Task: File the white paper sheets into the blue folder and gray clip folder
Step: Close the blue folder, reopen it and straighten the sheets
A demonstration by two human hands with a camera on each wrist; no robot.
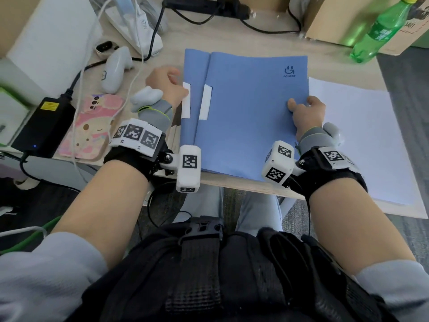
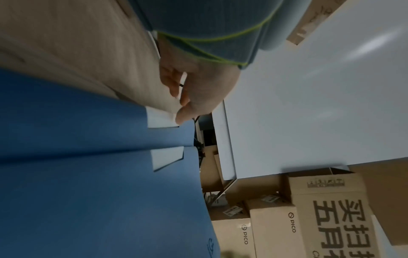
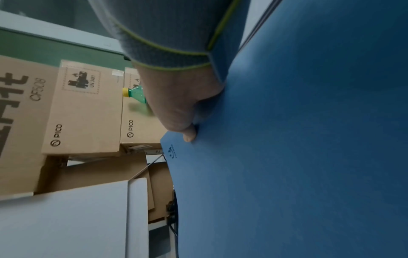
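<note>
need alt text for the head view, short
Seen from above, a closed blue folder lies on a desk, the right hand pinching its right edge and the left hand at its spine side. White paper sheets lie to its right, a green bottle behind them.

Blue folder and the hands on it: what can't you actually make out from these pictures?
- Inside of the blue folder: closed cover hides it, all views.
- Right hand: fingers under the folder's edge, hidden in head view.
- Left hand: fingertips at the spine blurred in left wrist view.
- White paper sheets: count unreadable; near edge runs past the desk.
- Gray clip folder: in no view.
</note>
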